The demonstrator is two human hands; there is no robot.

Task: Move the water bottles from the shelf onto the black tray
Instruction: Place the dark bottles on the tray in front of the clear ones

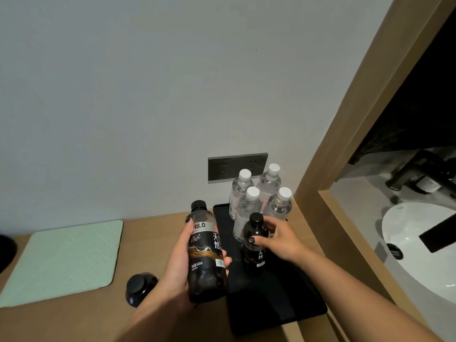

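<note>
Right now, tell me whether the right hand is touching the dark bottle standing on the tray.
Touching. The head view shows the right hand with fingers curled round the dark bottle.

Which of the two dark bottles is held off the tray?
The larger-looking dark bottle in the left hand, held beside the black tray. The right hand grips the other bottle over the tray.

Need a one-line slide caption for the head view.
Left hand holds a dark bottle; right hand sets another on the black tray.
</note>
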